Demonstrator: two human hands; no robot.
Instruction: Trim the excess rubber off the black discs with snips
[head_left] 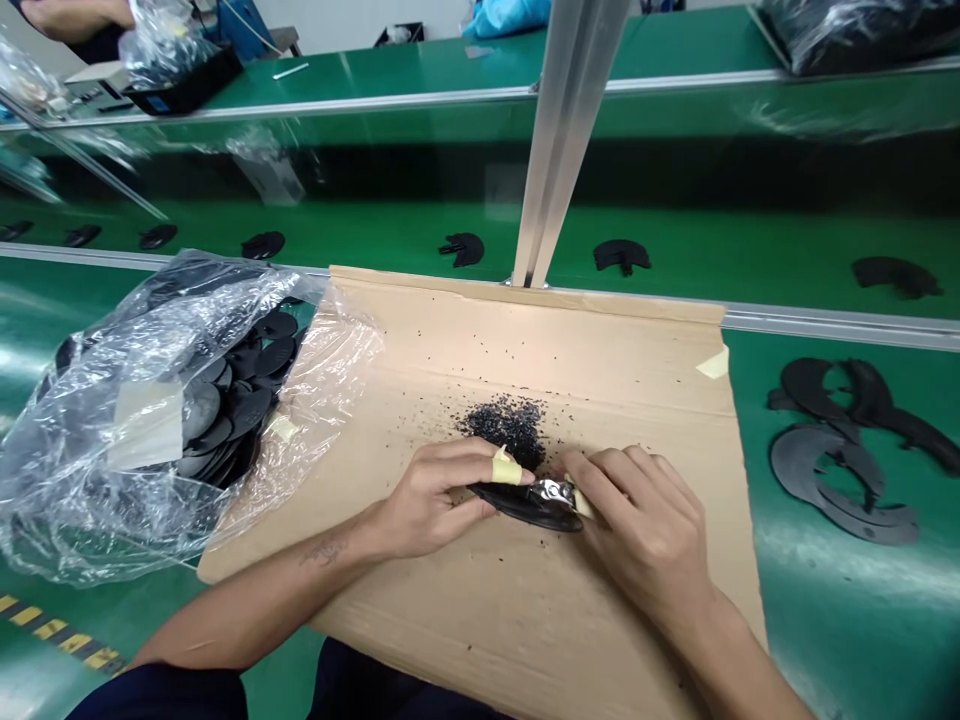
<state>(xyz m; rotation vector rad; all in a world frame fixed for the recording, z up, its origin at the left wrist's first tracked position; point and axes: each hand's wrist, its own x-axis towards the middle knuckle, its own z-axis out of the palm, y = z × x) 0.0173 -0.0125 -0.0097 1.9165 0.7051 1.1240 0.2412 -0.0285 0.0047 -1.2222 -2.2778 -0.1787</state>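
Observation:
My left hand [435, 495] grips a flat black rubber disc [529, 505] low over a brown cardboard sheet [525, 340]; its forefinger wears a strip of yellow tape. My right hand [645, 525] is closed on a small shiny metal clipper [556, 492], whose tip rests on the disc's edge. Just beyond the hands lies a pile of black trimmings [506, 425] on the cardboard.
A clear plastic bag [142, 420] with several black discs lies at left. Trimmed black rings [840, 470] lie on the green bench at right. More black pieces [621, 256] sit on the conveyor belt behind. A metal post [559, 140] rises behind the cardboard. Another person's hand [75, 18] shows top left.

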